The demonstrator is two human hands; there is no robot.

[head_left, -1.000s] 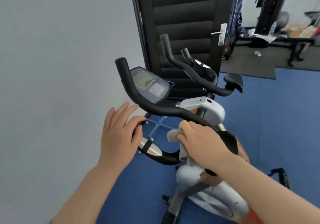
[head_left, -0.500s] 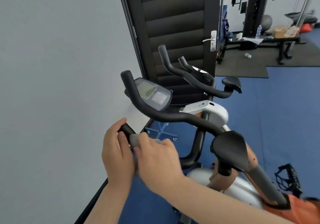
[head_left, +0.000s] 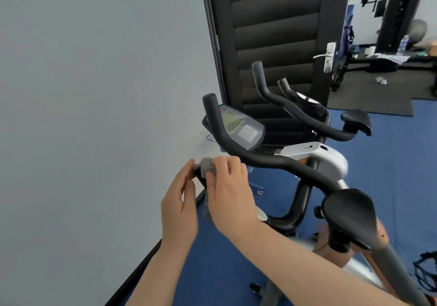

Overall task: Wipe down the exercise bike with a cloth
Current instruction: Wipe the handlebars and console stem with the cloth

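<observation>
Grey cloth (head_left: 208, 167), pinched by right hand (head_left: 230, 194) fingers, now wraps the exercise bike (head_left: 314, 159) lower grip end at nine o'clock, having left the stem; left hand (head_left: 178, 207), apparently relaxed, steadies it. Handlebar wiping proceeds.

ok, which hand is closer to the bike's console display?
Right. The right hand grips the cloth on the handlebar end, just below-left of the console. The left hand sits further left and lower, beside that end.
</observation>
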